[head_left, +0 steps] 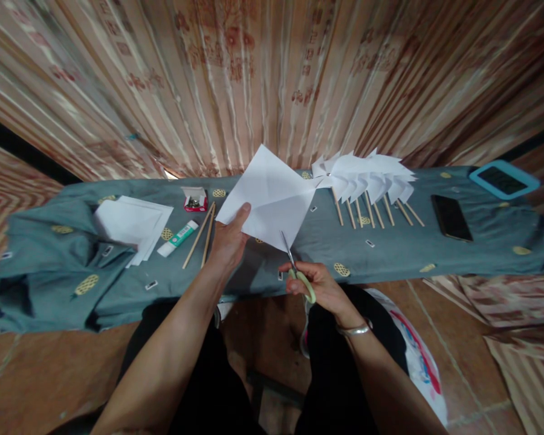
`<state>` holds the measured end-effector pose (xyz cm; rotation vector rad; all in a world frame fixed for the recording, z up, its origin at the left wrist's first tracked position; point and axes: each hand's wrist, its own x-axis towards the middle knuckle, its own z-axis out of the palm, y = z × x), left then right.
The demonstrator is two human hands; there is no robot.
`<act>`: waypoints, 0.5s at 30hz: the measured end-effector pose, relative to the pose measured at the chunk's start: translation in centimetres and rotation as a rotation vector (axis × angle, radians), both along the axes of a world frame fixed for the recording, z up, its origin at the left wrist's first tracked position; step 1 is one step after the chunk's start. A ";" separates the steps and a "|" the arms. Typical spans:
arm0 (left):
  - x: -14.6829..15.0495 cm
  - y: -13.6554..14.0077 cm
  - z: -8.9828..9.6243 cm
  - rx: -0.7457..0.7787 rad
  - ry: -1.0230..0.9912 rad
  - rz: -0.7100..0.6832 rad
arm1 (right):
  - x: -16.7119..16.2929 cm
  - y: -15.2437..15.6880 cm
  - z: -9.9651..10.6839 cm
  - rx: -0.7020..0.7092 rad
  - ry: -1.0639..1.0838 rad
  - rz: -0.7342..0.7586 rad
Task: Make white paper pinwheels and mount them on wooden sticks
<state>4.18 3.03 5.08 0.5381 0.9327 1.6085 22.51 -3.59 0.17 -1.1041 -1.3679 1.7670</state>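
Black-trousered legs (208, 380) sit below the near edge of the tabletop (403, 257), covered in grey-green pineapple print. Above its middle, the left hand (233, 237) pinches a square white paper sheet (272, 190); the right hand (315, 283) grips pale-green-handled metal scissors (292, 262). The sheet should prove light, limp: best held by edges. Toward the far edge, an open red-and-white cardboard box (196, 207) holds small metallic-looking pieces (193, 202).

One camera does the looking over there, worn on the head, above the dark-clothed legs (194, 374), facing forward and down. It is near enough that the left hand (231, 240) and right hand (318, 285) sit around mid-view. Its wide sweep catches nearly all the cloth-covered table (403, 254), the tiled floor (444, 338) below and, straight ahead, the patterned curtain (263, 78) filling the top.
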 end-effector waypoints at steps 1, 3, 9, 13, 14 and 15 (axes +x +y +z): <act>0.0 0.0 0.0 -0.001 -0.001 -0.001 | 0.0 0.0 0.1 -0.001 -0.002 -0.005; 0.0 0.0 0.0 -0.008 0.003 -0.007 | -0.1 0.0 0.1 -0.011 -0.002 -0.020; 0.0 -0.1 0.1 -0.002 -0.002 -0.010 | -0.4 0.0 0.1 -0.051 0.022 -0.049; -0.1 -0.1 0.2 -0.023 0.001 0.015 | -0.6 0.0 -0.1 -0.071 0.035 -0.059; -0.1 -0.1 0.2 -0.032 0.001 0.019 | -0.6 0.0 -0.1 -0.076 0.034 -0.062; -0.1 -0.1 0.2 -0.037 0.000 0.021 | -0.6 0.0 -0.1 -0.081 0.033 -0.064</act>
